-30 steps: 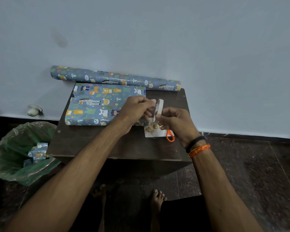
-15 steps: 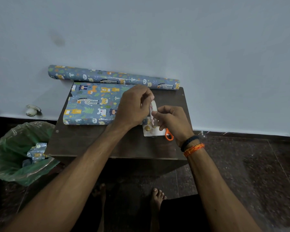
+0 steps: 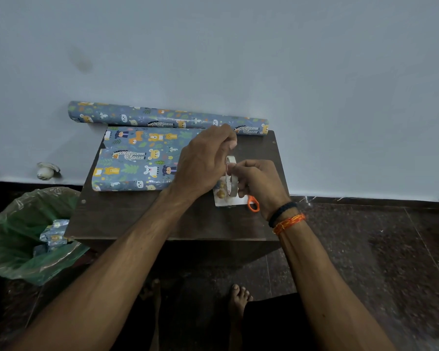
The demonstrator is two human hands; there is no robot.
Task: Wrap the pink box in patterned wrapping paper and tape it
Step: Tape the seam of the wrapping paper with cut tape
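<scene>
Dark wooden table (image 3: pixel 127 219) against a pale wall. The wrapped box (image 3: pixel 140 158) lay at its rear left. Right hand (image 3: pixel 257 184) gripped a tape roll (image 3: pixel 231 179); left hand (image 3: pixel 203 160) pinched its pulled end.

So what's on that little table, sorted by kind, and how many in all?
Wrapped box: 1
Wrapping paper roll: 1
Tape roll, held by right hand: 1
Orange-handled scissors: 1
Small white card: 1
Total: 5
</scene>
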